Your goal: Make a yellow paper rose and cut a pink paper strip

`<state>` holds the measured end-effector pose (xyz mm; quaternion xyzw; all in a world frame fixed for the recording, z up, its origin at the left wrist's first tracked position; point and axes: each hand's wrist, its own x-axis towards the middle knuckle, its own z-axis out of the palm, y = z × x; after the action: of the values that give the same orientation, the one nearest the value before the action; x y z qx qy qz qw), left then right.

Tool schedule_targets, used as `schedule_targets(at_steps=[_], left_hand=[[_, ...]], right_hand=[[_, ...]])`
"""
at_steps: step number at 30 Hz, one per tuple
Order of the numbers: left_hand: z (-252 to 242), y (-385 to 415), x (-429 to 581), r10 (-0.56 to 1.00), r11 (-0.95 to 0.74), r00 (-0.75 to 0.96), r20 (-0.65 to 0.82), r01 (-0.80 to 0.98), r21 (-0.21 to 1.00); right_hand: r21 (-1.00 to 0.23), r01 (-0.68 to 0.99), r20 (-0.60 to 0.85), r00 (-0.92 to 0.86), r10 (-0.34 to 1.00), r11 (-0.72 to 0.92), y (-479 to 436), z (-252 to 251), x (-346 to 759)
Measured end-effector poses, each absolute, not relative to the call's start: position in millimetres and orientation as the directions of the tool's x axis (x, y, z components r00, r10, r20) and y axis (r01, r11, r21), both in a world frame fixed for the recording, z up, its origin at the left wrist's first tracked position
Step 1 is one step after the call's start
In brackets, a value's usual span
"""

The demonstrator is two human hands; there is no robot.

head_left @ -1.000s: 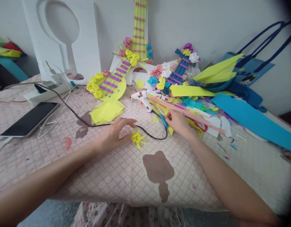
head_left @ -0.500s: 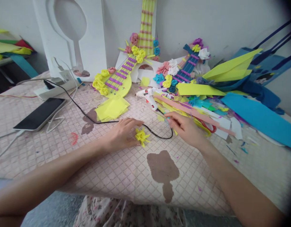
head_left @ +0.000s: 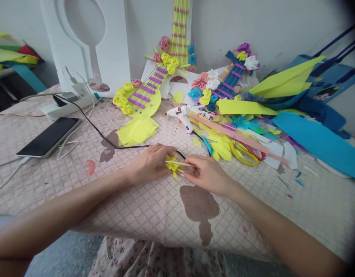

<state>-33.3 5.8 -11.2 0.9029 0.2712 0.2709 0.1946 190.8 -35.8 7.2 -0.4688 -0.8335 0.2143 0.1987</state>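
Note:
My left hand (head_left: 150,163) rests at the front middle of the table, fingers closed on the left side of a small yellow paper flower (head_left: 174,169) with pointed petals. Its fingertips are partly hidden behind the petals. My right hand (head_left: 206,174) pinches a thin pale stick (head_left: 179,163), which lies across the flower with its tip towards my left hand. A black cord (head_left: 131,147) runs behind both hands. Farther back, a white glue gun (head_left: 181,116) lies on the table.
Yellow paper squares (head_left: 138,130) lie beyond my left hand. Yellow-handled scissors (head_left: 243,156) and paper scraps are at the right. A phone (head_left: 49,138) and a power strip (head_left: 67,105) sit at the left. A yellow paper guitar (head_left: 148,104) leans at the back.
My right hand has come left and nearer from beside the glue gun's cord, bringing the stick over the flower. My left hand has stayed at the flower.

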Motion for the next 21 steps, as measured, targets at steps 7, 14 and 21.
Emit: schedule_targets(at_steps=[7, 14, 21], left_hand=[[-8.4, 4.6, -32.8, 0.6, -0.766, 0.714, 0.359, 0.384, 0.515], [-5.4, 2.9, -32.4, 0.616, -0.749, 0.708, 0.347, 0.389, 0.536], [-7.3, 4.2, -32.7, 0.602, -0.766, 0.705, 0.376, 0.375, 0.522]], right_hand=[[-0.538, 0.695, 0.148, -0.48, 0.865, 0.478, -35.2, 3.2, 187.6], [-0.598, 0.674, 0.123, -0.458, 0.88, 0.434, -34.4, 2.7, 186.7], [-0.558, 0.683, 0.121, -0.495, 0.86, 0.471, -35.0, 0.9, 185.6]])
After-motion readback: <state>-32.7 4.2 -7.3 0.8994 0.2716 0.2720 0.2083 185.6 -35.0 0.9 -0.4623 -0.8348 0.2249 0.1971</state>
